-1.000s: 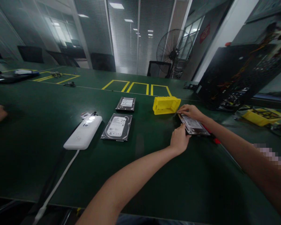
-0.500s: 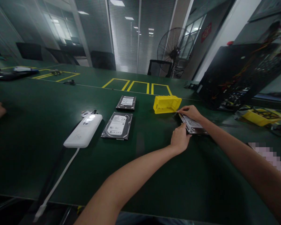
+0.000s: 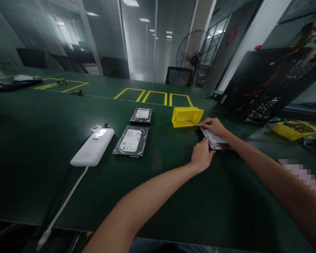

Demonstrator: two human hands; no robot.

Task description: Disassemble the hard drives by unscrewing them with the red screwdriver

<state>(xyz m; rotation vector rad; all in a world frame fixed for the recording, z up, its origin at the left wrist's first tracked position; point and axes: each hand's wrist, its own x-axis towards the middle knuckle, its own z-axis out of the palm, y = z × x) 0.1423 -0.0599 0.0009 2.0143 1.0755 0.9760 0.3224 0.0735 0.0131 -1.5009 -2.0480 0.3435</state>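
Both your hands meet at a hard drive on the green table's right side: your left hand grips its edge, while your right hand bends over the far corner, fingertips together; whether they pinch anything is too small to tell. Just beside them sits a yellow bin. Farther left lie a second drive, a third drive behind it, and a white device trailing a white cable.

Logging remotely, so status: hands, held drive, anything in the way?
Left hand gripping hard drive. Right hand at its far corner. Yellow bin close by, apparently not blocking.
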